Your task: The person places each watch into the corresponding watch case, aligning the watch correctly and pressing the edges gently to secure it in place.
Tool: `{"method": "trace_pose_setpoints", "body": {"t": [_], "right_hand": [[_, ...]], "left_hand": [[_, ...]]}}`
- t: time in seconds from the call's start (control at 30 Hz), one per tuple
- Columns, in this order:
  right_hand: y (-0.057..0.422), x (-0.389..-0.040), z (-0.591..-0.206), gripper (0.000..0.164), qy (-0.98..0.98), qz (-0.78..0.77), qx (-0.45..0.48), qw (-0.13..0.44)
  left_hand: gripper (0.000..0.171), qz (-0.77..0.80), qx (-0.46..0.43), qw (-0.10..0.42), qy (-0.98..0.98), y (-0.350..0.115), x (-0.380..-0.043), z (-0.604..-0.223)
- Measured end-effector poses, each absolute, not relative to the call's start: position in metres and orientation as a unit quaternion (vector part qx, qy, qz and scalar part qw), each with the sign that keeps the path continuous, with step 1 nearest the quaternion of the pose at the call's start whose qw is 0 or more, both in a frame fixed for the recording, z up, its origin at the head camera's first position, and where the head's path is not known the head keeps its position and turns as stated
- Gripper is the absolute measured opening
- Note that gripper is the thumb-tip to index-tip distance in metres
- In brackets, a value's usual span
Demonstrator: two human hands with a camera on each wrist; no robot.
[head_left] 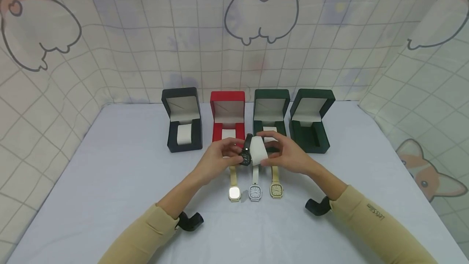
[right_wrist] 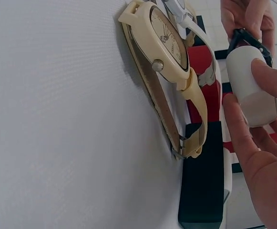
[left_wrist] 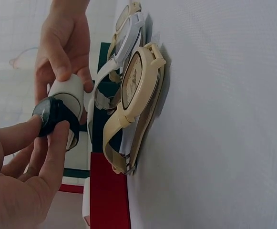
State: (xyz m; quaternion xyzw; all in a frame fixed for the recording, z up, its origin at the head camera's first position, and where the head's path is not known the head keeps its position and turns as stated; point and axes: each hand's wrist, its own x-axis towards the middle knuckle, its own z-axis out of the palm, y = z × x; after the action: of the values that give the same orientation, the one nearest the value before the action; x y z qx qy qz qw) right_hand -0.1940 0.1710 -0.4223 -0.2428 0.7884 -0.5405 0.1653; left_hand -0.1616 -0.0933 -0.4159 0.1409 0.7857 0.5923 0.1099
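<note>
My left hand [head_left: 220, 156] pinches a black wristwatch [head_left: 246, 156] by its case, with the thumb on the dial side in the left wrist view. A white watch cushion [head_left: 259, 150] is held between the thumb and fingers of my right hand [head_left: 287, 152]. In the left wrist view the watch [left_wrist: 50, 114] sits at the end of the cushion [left_wrist: 67, 89], its strap looped around that end. Below the hands lie a gold-toned watch [head_left: 234, 192], a white watch [head_left: 255, 192] and another gold-toned watch [head_left: 276, 190].
Along the back stand open watch boxes: a black one [head_left: 185, 148] and a red one [head_left: 217, 131], both with white cushions, a green one [head_left: 258, 125] with a cushion, and another green one [head_left: 311, 138] with a bare inside. A white cloth [head_left: 121, 166] covers the table.
</note>
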Motion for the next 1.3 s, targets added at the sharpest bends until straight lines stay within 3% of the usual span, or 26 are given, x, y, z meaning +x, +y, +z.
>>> {"method": "trace_pose_setpoints", "body": {"t": [0.63, 0.93, 1.3], "right_hand": [[0.1702, -0.1926, -0.4268, 0.081, 0.790, -0.535, -0.250, 0.163], [0.1682, -0.1930, -0.4278, 0.078, 0.786, -0.548, -0.243, 0.151], [0.1676, -0.1929, -0.4241, 0.078, 0.783, -0.555, -0.241, 0.144]], "left_hand": [[0.047, 0.607, 0.146, 0.133, 0.770, -0.0939, -0.1615, -0.4182], [0.034, 0.598, 0.164, 0.105, 0.777, -0.0947, -0.1622, -0.4205], [0.052, 0.589, 0.206, 0.081, 0.777, -0.0964, -0.1589, -0.4200]]}}
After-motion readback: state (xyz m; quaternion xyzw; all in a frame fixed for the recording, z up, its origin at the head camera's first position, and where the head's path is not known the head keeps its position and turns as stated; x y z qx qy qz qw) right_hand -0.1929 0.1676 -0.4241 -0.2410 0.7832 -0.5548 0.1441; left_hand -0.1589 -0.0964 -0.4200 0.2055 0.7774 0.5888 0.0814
